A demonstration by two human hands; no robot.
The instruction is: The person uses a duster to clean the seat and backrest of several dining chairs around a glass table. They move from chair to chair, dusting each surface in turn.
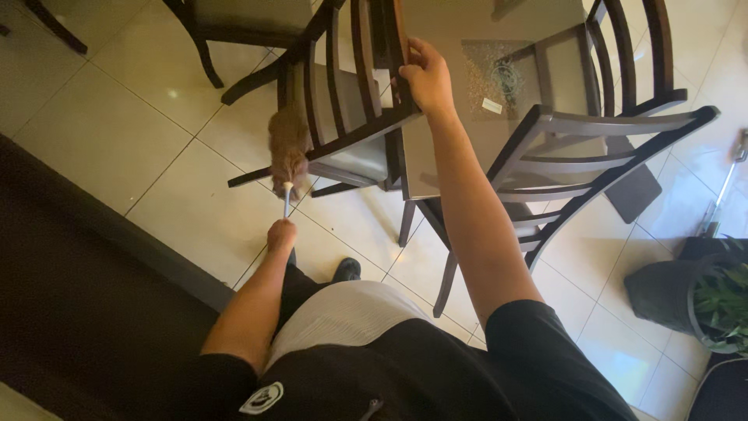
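Head view, looking down. Item under handling: 1 duster (pixel 287 156) with a fluffy brown head and a thin pale handle. Its long axis runs almost vertically in the frame, head pointing toward the upper edge and the handle end toward the lower edge. It sits left of centre, over the pale tiled floor (pixel 156 140).

Left hand (pixel 281 235): fingers fully curled into a fist around the lower end of the handle. The handle rises out of the top of the fist, and the brown head stands well clear above the fingers. The head rests against the side rail of the tilted chair (pixel 351 117), at its left edge.

Right hand (pixel 426 76): fingers wrapped over the top of that chair's dark slatted back, thumb toward the left, gripping it closed. The chair leans, its seat turned toward the left of the frame.

Surroundings: a 2nd dark chair (pixel 592 148) stands just beside it to the right, the 2 frames crowding each other. A glass-topped table (pixel 467 31) lies behind both at upper centre. A potted plant (pixel 701 300) stands at lower right. A 3rd chair (pixel 234 31) shows at the upper left. A dark rug (pixel 70 312) fills the lower left.
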